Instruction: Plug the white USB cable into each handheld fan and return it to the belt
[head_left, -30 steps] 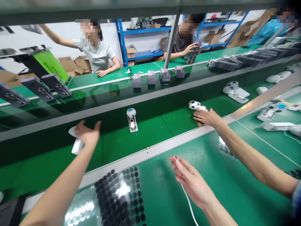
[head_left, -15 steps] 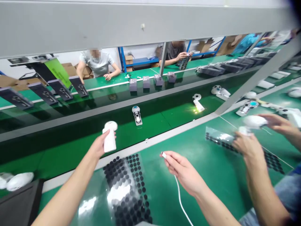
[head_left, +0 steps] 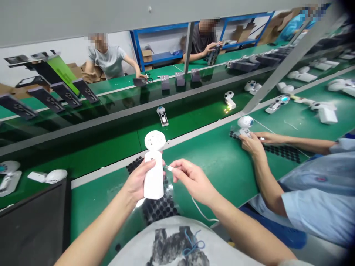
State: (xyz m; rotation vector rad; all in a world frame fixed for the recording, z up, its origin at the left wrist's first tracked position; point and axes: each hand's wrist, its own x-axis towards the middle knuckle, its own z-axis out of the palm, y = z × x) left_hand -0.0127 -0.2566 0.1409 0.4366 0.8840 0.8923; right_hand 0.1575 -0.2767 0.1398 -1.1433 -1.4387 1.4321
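My left hand (head_left: 137,181) is closed around a white handheld device (head_left: 154,179) with a round head, held upright over the near edge of the bench. Close to its right side, my right hand (head_left: 191,177) pinches the white plug of a USB cable (head_left: 169,168). The plug's metal tip points at the device; whether it touches the side is hard to make out. From that hand the white cord drops toward the bench edge. Beneath the device lies a clear sheet of black round stickers (head_left: 161,208), partly covered by my left hand and the device.
On the green conveyor (head_left: 119,147) sits an opened device (head_left: 163,116), with a lit one (head_left: 229,101) farther right. A black tray (head_left: 33,221) stands at left. At right a co-worker's hands (head_left: 252,144) hold another device. Grey boxes (head_left: 179,78) line the far belt.
My left hand has brought the device from over the conveyor toward me and right. My right hand has moved left with the plug, closing the gap. The view has tilted down.
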